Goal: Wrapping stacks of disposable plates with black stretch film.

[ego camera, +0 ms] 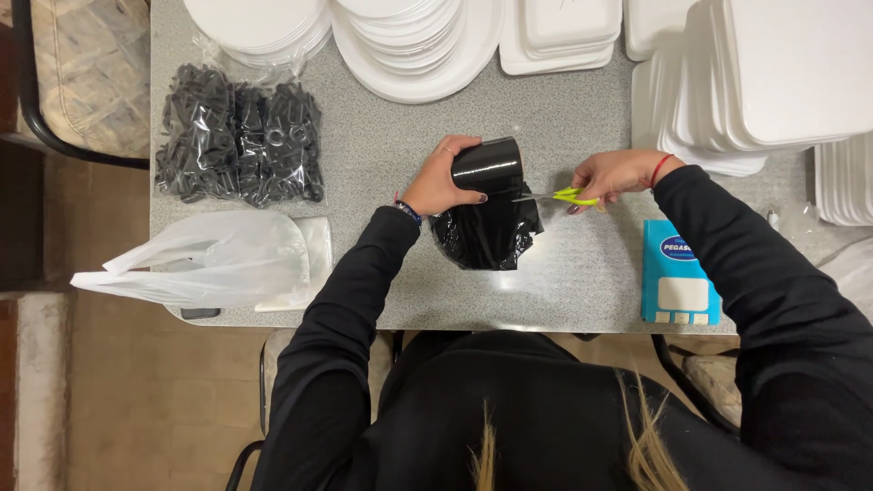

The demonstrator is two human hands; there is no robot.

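My left hand (443,177) grips a roll of black plastic film (488,164) standing on the grey speckled table (582,282). A loose sheet of black film (486,232) hangs from the roll toward me. My right hand (611,175) holds small scissors with yellow-green handles (566,195). Their blades point left and touch the film's right edge just below the roll.
A clear bag of black plastic pieces (238,141) lies at the left, a white plastic bag (214,259) in front of it. Stacks of white foam plates (414,41) and foam trays (773,82) line the back and right. A blue box (677,273) lies at the front right.
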